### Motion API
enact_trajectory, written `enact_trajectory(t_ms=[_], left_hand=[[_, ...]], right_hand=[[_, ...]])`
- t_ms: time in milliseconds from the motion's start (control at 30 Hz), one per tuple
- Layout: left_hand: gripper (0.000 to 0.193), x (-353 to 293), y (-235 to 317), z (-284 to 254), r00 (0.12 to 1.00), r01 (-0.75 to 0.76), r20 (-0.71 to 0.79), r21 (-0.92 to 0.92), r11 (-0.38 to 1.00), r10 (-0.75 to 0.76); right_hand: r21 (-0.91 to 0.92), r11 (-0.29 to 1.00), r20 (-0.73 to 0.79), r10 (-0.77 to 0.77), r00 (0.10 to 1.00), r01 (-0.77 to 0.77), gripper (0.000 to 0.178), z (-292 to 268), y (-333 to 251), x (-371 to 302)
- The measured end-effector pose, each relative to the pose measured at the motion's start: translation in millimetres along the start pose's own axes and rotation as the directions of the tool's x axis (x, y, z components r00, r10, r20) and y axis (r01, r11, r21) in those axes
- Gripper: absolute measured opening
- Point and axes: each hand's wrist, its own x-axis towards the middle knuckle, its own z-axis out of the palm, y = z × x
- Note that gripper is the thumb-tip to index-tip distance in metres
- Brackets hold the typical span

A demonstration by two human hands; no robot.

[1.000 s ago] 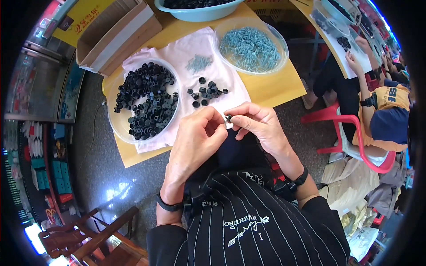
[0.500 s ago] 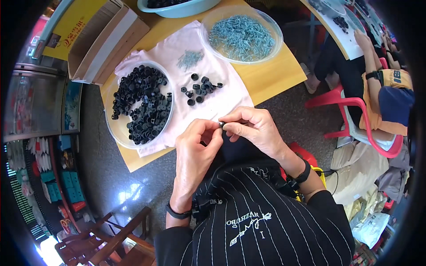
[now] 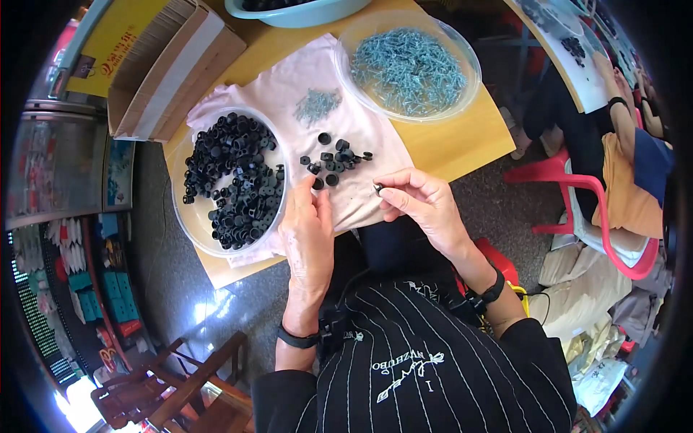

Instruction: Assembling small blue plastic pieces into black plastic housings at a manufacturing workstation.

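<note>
A small black part [image 3: 379, 187] sits pinched between thumb and fingers of the right hand [image 3: 419, 202], above the cloth [image 3: 386, 144]; whether it is finished, I cannot tell. The left hand [image 3: 307, 231], fingers slightly parted, is at the loose caps [image 3: 331, 180], its hold unclear. Plenty seems left: black pieces [image 3: 229, 148] and screws [image 3: 411, 68] lie heaped in two tubs [image 3: 191, 216] on the desk [image 3: 469, 144].

"What sort of place are you in?"
"Part shop, part workshop, it seems."
"What shows it?"
"Packaged goods [image 3: 70, 247] hang at my left; my worktop [image 3: 465, 148] carries tubs [image 3: 195, 216] of black parts [image 3: 231, 151] and screws [image 3: 410, 72], and another person [image 3: 621, 195] sits by a second worktop [image 3: 554, 58] to my right."
</note>
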Motion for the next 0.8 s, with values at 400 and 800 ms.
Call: enact_trajectory(t_ms=[400,800], left_hand=[[0.022,-10.5,8.8,-4.7,0.999,-0.011,0.024,-0.382,0.924,0.022],[0.031,-27.9,18.5,-15.1,0.981,0.132,0.188,-0.843,0.522,0.056]], right_hand=[[0.291,0.951,0.044,0.1,0.994,-0.108,0.026,-15.1,-10.3,3.6],[-0.148,0.932,0.219,-0.297,0.93,0.332,0.021,26.6,-36.2,-29.9]])
